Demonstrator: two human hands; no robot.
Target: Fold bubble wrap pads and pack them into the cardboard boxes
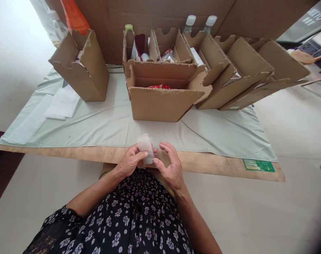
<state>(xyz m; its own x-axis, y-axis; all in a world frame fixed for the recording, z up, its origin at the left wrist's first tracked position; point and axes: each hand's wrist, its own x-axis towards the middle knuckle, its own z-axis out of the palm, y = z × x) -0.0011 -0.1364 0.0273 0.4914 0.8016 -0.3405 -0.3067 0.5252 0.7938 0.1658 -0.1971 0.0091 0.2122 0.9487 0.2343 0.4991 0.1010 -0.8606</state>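
A small bundle of bubble wrap is held over the table's front edge by my left hand. The thumb lies across the front of the bundle and the fingers are behind it. Whether anything is wrapped inside cannot be seen. Close by on the right, my right hand is open, with thumb and fingers curved apart and nothing between them. Its thumb tip is right beside the bundle; I cannot tell whether it touches. Flat bubble wrap sheets lie at the left of the table.
The table has a pale green cloth. A wide cardboard bin with red packaging stands ahead. Several cardboard bins stand behind and right; another bin is at left. White-capped bottles stand behind them.
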